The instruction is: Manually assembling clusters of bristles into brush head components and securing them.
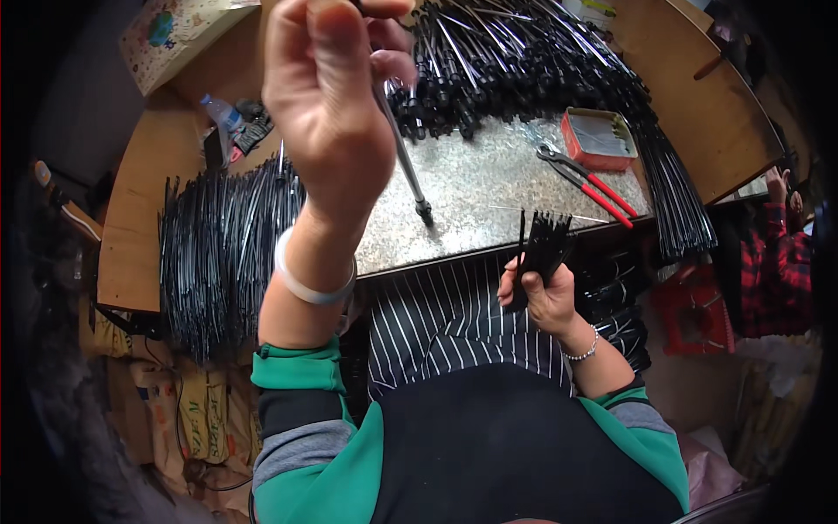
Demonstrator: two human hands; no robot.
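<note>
1. A wooden table (131,253) is being covered in its middle by a speckled grey sheet (471,175).
2. On the sheet, red-handled pliers (611,194), a red box (602,161) and dark rods (489,83) are being supported.
3. At left, black strands (214,262) and a bottle (223,113) are being borne.

Speckled board (489,175) leaves passage between dark rod (403,162) and red-handled pliers (611,194).

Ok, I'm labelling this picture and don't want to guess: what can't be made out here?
Head view:
Upper end of the rod: hidden by the left hand.
That hand's grip: partly cut off by the top edge.
Strip count in the black bundle: strips overlap, and the right hand covers some.
Contents of the red box: too small to identify.
</note>
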